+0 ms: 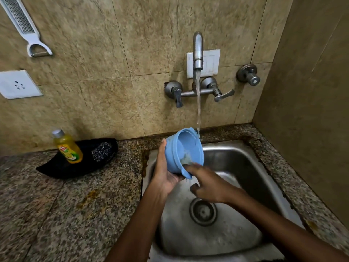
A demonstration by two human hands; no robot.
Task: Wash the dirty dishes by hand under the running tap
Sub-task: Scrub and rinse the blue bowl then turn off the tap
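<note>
Left hand (164, 174) grips the tilted blue bowl (184, 150) holding residue while right hand (209, 184) fingers reach inside.

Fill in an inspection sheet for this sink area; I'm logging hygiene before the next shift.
Surface: speckled granite counter with yellow-brown stains near the steel sink.
Job's things: blue bowl tilted over the sink, residue inside; tap running, its stream reaching the bowl's rim.
Clutter: yellow soap bottle and scrubber on a black tray.
Grippers: left hand holds the bowl from outside; right hand, blurred, fingers reaching inside it.
Cables: nothing seen.
Surroundings: tiled wall, socket, hanging grater-peeler, spare valve.
</note>
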